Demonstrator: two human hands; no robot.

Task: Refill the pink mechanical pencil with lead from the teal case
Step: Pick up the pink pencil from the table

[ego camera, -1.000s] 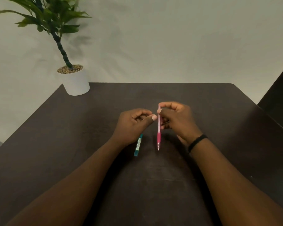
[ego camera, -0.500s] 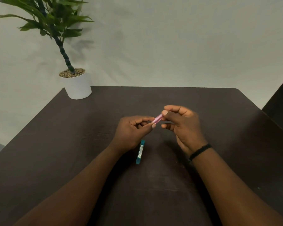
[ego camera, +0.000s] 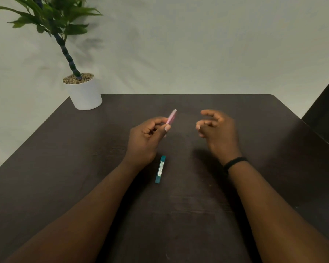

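Pink and blurred, the mechanical pencil (ego camera: 171,116) is pinched in the left hand (ego camera: 147,140), its long axis slanting up and away to the right; which end leads is hard to say. Well apart from it, the right hand (ego camera: 217,132) hovers with fingers loosely curled, grasping nothing. On the dark surface (ego camera: 254,118) the teal case (ego camera: 160,169) lies flat just beside the left wrist, lengthwise toward the far edge.

Left hand (ego camera: 147,138) pinched closed, right hand (ego camera: 217,130) loosely curled
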